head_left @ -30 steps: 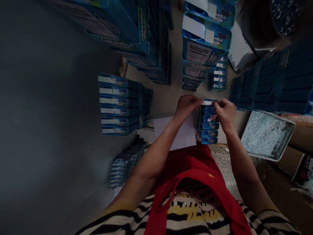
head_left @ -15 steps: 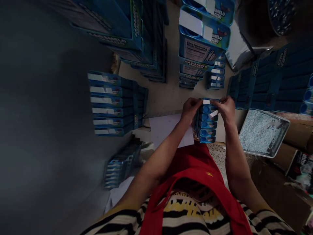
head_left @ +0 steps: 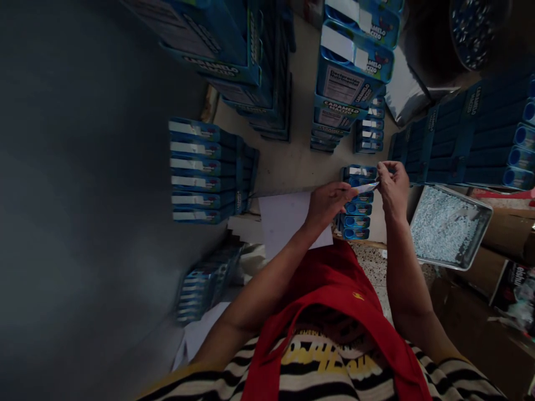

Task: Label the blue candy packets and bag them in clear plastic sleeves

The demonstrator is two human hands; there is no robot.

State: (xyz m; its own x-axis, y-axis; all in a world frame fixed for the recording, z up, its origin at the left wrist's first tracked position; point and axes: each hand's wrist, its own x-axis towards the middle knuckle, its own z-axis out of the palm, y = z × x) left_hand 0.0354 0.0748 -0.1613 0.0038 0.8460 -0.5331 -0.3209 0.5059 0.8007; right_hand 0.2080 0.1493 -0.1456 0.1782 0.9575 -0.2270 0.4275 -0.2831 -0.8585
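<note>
Between my hands a shiny whitish strip (head_left: 366,189), like a sticker or piece of tape, is stretched over a row of blue cartons (head_left: 356,222). My left hand (head_left: 330,203) pinches its left end, fingers closed. At the strip's right end, my right hand (head_left: 393,181) pinches with thumb and fingertips. The farthest carton of the row carries a white strip across its top; the nearer ones show round blue openings. Part of the second carton is hidden behind the strip and my left fingers. White paper (head_left: 286,220) lies on the table left of the row, partly under my left forearm.
Tall stacks of blue cartons (head_left: 346,83) stand at the back, with another sealed row (head_left: 196,172) on the left. Cartons with open ends (head_left: 518,156) line the right. A metal tray (head_left: 472,253) of small pale-blue pieces sits right of my right forearm, near cardboard boxes (head_left: 501,228).
My hands have left the farthest carton, where a white strip remains on top. The strip that hung by my right hand is now stretched between both hands, nearer me.
</note>
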